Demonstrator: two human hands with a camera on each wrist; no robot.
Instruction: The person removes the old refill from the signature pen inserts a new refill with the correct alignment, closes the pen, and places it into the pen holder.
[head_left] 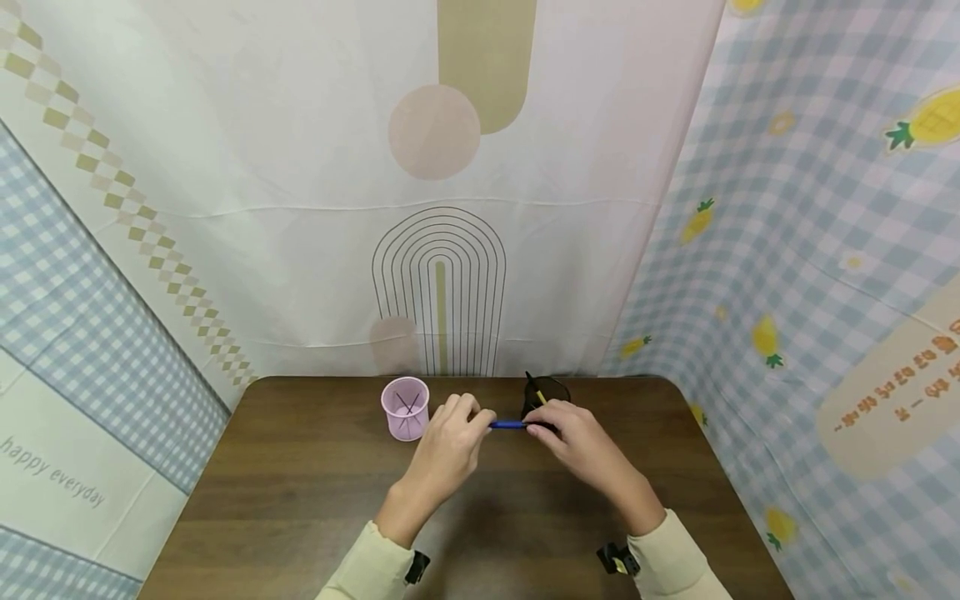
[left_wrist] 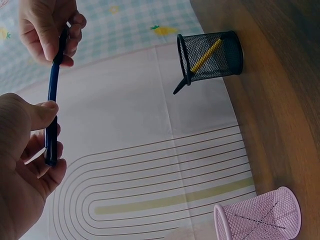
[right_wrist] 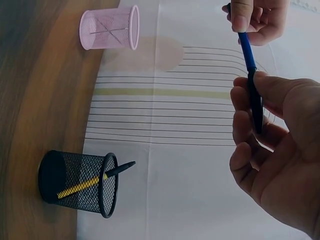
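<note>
Both hands hold one blue pen (head_left: pixel 507 425) level between them, above the wooden table. My left hand (head_left: pixel 450 442) pinches its one end between thumb and fingers. At the pen's dark grip end, my right hand (head_left: pixel 573 437) pinches it with thumb and fingers, as the right wrist view shows. Behind the right hand stands a black mesh pen holder (left_wrist: pixel 212 57), partly hidden in the head view, with a yellow-and-black pen (right_wrist: pixel 85 186) leaning in it. A pink mesh pen holder (head_left: pixel 406 408) stands just left of the left hand, with no pen seen inside.
The brown wooden table (head_left: pixel 315 500) ends at a wall hung with a pale patterned cloth (head_left: pixel 300 275). Blue checked cloth (head_left: pixel 787 208) hangs along the right side. Both pen holders stand near the table's back edge.
</note>
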